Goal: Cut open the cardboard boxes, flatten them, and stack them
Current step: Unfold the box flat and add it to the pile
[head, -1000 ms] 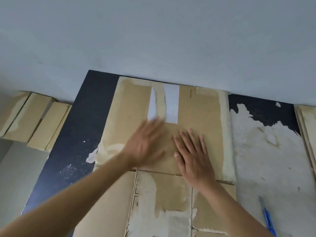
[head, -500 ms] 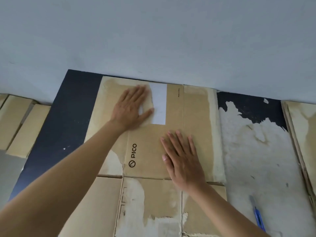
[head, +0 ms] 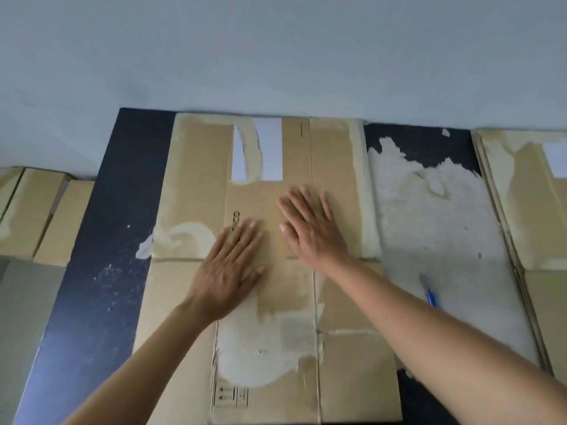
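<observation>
1. Cardboard box (head: 196,179) lies opened flat on the dark table (head: 116,194), its far edge at the wall (head: 276,56).
2. Left hand (head: 228,271) and right hand (head: 310,228) press it side by side, palms down and fingers spread.
3. Flattening looks nearly done. Next, I'd guess, it goes onto the flattened stack (head: 527,210) at right.
4. Boxes (head: 36,216) at left: contents hidden.

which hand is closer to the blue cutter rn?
Right. The right hand presses flat on the flattened box, to the left of the blue cutter. The left hand presses the same box farther left, on the far side of the right hand from the cutter.
</observation>
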